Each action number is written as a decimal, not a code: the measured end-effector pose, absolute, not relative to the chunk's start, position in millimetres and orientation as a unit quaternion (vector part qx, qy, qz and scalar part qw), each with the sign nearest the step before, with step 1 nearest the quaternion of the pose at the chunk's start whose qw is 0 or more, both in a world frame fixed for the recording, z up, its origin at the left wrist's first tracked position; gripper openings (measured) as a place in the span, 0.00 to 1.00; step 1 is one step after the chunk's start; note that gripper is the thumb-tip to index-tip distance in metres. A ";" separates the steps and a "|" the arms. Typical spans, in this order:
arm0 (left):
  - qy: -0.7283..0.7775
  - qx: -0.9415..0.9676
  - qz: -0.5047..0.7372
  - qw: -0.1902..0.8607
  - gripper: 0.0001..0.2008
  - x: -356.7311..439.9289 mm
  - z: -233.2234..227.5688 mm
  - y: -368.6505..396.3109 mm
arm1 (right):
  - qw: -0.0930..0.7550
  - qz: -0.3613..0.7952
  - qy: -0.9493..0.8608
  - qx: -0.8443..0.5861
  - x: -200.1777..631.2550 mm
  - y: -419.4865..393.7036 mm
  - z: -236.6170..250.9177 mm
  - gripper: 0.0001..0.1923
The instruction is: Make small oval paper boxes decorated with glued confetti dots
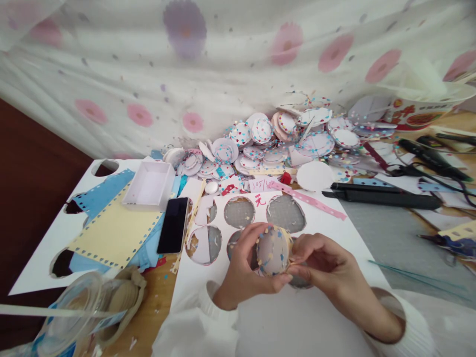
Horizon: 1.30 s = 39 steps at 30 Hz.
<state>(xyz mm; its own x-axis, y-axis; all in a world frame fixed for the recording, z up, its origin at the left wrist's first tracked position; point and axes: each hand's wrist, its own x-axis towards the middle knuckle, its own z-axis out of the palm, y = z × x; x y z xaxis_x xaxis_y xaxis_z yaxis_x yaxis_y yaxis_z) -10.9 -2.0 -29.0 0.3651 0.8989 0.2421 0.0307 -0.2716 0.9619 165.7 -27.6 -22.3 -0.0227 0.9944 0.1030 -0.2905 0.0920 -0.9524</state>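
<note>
My left hand (247, 265) is closed around a small round paper piece (273, 250), thumb below and fingers above. Its pale disc face is turned towards me, edged with a trim of blue and yellow dots, and a yellow strip runs along its right side. The thumb and fingertips of my right hand (327, 265) pinch at the lower right edge of this piece, by the yellow strip; exactly what lies between them is partly hidden. Beneath both hands lies a white sheet (260, 312) with round holes cut out of it.
Behind is a heap of decorated paper discs (262, 130). A white box (148, 184), yellow paper (115, 228), a phone (173, 225) and a clear plastic cup (76, 305) stand or lie left. On the right are a black hair straightener (383, 196), scissors (449, 243) and a noodle tub (420, 111).
</note>
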 end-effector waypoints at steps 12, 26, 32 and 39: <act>0.370 0.724 0.417 0.406 0.41 -11.6 -25.1 -2.2 | 0.523 0.659 -0.402 -0.360 165.1 -24.0 -21.5 0.12; 0.340 0.729 0.413 0.427 0.40 -9.0 -18.2 -3.0 | 0.500 0.701 -0.345 -0.374 163.0 -27.5 -23.5 0.17; 0.335 0.701 0.439 0.451 0.36 -7.9 -15.3 -3.3 | 0.508 0.684 -0.341 -0.397 167.6 -26.3 -28.9 0.17; 0.361 0.603 0.453 0.548 0.35 -15.0 -33.0 -2.3 | 0.527 0.672 -0.372 -0.362 171.1 -26.5 -20.7 0.13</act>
